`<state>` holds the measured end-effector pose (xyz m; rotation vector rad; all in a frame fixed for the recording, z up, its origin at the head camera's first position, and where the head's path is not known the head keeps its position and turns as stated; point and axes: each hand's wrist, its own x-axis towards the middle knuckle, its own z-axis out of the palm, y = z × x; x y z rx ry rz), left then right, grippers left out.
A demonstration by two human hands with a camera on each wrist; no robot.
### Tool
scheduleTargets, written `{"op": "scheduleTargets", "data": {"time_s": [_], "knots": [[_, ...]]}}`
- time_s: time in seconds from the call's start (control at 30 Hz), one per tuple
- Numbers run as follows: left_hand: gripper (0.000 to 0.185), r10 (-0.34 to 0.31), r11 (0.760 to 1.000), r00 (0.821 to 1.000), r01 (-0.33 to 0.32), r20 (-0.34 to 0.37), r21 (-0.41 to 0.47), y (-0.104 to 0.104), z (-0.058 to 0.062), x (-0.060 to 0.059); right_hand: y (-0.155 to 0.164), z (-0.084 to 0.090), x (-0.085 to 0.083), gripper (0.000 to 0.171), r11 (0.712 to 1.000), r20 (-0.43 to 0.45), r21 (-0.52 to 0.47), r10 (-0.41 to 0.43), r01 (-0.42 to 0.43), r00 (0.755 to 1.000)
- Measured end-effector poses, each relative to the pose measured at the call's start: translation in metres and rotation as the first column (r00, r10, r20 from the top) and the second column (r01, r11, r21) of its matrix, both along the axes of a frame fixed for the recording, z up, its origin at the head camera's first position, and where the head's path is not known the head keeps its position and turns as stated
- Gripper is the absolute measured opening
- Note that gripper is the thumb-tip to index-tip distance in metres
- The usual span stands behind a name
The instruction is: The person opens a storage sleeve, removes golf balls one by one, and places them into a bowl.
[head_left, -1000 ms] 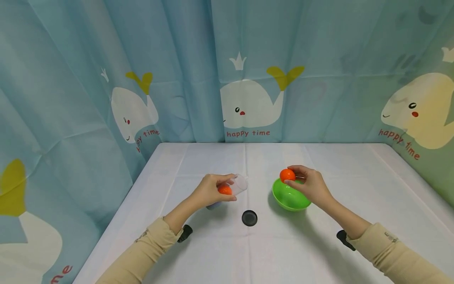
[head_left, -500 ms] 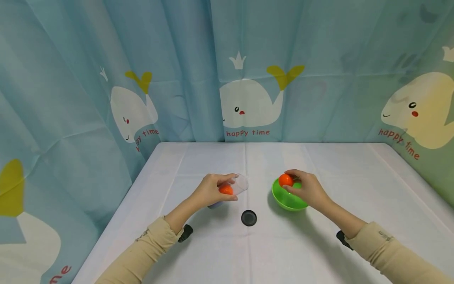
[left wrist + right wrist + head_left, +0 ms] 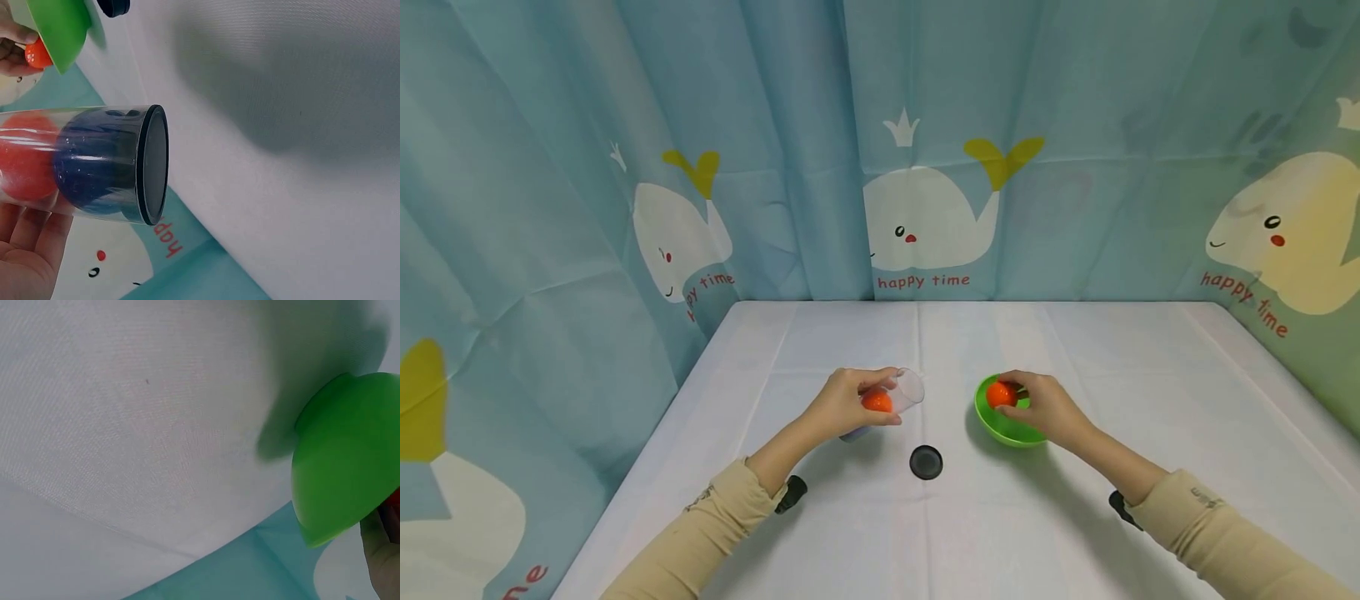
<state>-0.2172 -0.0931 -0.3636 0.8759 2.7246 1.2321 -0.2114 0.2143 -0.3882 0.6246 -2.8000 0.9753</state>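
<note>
Orange ball (image 3: 1000,394) sits low in green bowl (image 3: 1009,426), right of table middle. Right hand (image 3: 1043,406) fingers curl round ball, pinching it. Left hand (image 3: 844,404) wraps fingers round clear tube (image 3: 891,397), tipped sideways above table. Inside tube: another orange ball (image 3: 25,164), then blue ball (image 3: 94,162) by dark end. Black lid (image 3: 926,462) lies on white table (image 3: 880,517) between hands. Whale curtain (image 3: 925,208) behind.
</note>
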Motion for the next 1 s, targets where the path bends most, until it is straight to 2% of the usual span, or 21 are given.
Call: {"op": "scheduleTargets", "data": {"time_s": [0.17,0.47,0.67,1.0], "knots": [[0.064,-0.001,1.0,1.0,0.0,0.008,0.0,0.0,0.0,0.0,-0.001,-0.005,-0.001,0.035,0.999,0.025,0.049,-0.005,0.003,1.0],[0.065,-0.002,1.0,1.0,0.001,0.019,0.004,0.001,0.001,0.002,-0.001,-0.011,-0.002,0.034,0.997,0.063,0.073,0.013,-0.017,0.998],[0.066,0.0,1.0,1.0,0.0,0.028,0.008,0.001,0.0,0.002,-0.002,-0.013,-0.002,0.033,0.99,0.035,0.137,0.022,-0.026,0.999],[0.066,0.014,1.0,0.999,-0.014,0.037,0.003,0.001,0.0,0.004,-0.003,-0.013,-0.001,0.031,0.988,0.025,0.146,0.046,-0.049,0.999]]}}
